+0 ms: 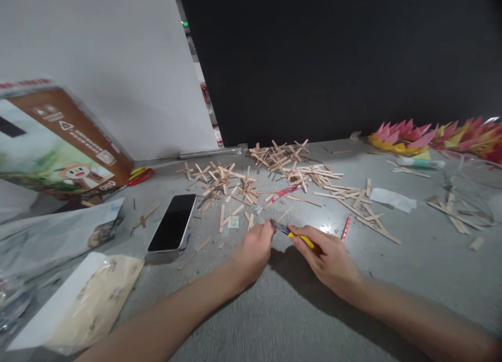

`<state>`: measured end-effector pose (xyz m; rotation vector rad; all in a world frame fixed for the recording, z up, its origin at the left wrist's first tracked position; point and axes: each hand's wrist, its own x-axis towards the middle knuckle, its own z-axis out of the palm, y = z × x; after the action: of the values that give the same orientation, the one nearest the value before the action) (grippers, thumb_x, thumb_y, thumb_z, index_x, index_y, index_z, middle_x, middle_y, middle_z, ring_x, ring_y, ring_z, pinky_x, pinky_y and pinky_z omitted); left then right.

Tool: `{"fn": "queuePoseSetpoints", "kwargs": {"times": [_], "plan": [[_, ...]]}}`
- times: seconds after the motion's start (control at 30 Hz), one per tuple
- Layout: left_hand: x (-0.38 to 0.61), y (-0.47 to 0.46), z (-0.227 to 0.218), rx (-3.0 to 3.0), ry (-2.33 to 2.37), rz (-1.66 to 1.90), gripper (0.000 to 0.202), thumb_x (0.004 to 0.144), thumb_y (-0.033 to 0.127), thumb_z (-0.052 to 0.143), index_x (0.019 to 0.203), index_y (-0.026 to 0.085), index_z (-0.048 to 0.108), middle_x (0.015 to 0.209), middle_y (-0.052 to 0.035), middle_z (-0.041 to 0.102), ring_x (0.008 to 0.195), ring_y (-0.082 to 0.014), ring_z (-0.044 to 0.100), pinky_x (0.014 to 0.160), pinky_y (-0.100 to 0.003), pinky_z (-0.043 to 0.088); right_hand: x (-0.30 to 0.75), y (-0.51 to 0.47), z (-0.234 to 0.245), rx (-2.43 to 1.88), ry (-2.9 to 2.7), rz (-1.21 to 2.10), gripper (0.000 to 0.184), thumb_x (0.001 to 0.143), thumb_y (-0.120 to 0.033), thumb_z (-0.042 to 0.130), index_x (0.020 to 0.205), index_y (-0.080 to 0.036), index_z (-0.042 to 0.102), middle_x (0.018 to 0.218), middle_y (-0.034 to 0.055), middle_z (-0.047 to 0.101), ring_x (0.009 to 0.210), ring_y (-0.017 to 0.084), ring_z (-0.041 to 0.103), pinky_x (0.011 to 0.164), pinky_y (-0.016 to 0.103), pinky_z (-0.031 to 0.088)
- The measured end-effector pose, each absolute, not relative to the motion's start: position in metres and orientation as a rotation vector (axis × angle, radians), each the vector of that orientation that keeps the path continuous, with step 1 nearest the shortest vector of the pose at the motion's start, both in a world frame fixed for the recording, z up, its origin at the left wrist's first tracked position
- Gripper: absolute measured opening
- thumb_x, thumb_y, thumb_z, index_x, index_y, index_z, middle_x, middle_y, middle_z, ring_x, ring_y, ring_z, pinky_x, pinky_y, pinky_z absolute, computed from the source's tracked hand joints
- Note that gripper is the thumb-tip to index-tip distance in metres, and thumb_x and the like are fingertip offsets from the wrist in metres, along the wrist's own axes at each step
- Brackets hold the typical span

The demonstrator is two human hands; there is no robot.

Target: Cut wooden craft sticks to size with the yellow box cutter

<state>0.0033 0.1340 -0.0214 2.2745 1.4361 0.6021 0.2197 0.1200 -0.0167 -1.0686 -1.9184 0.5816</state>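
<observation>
At frame centre our right hand [327, 257] grips a yellow cutter [295, 235]; our left hand [254, 249] seems pinched on something hidden.

Phone [172, 227], printed box [66, 142], paper flowers [403, 134]

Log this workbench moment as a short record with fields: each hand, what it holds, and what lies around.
surface: grey table
right hand: closed on yellow-handled cutter, tip pointing at the left hand
left hand: fingers curled at the cutter's tip; what they pinch is hidden
behind the hands: craft sticks, many laid as crosses; red pen
left side: phone, face up, screen dark; printed box
far right: paper flowers
</observation>
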Motion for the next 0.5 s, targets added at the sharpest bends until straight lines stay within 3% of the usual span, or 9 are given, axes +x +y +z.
{"fn": "queuePoseSetpoints", "kwargs": {"times": [0.2,0.37,0.5], "plan": [[0.0024,0.1338,-0.0277,2.202,1.425,0.658,0.023,0.097,0.012,0.034,0.108,0.020,0.053,0.100,-0.0081,0.066,0.093,-0.0217,0.062,0.087,-0.034,0.049,0.2158,0.1172,-0.0131,-1.077,-1.906,0.556,0.021,0.104,-0.033,0.055,0.115,-0.024,0.071,0.109,0.0078,0.079,0.091,0.019,0.077,0.082,0.028,0.061],[0.0023,0.1350,-0.0258,2.037,1.508,0.724,0.017,0.095,0.013,0.037,0.101,0.022,0.050,0.086,-0.0005,0.061,0.078,-0.0169,0.057,0.077,-0.028,0.047,0.2181,0.1144,-0.0126,-1.087,-1.923,0.505,0.020,0.105,-0.032,0.054,0.115,-0.024,0.070,0.107,0.0075,0.080,0.084,0.018,0.077,0.078,0.027,0.062],[0.0028,0.1348,-0.0249,2.014,1.504,0.741,0.018,0.094,0.012,0.038,0.102,0.022,0.052,0.085,0.0001,0.060,0.079,-0.0167,0.057,0.079,-0.028,0.047,0.2200,0.1142,-0.0157,-1.079,-1.924,0.500,0.019,0.105,-0.032,0.055,0.115,-0.025,0.070,0.103,0.0058,0.080,0.081,0.017,0.076,0.078,0.027,0.061]]}}
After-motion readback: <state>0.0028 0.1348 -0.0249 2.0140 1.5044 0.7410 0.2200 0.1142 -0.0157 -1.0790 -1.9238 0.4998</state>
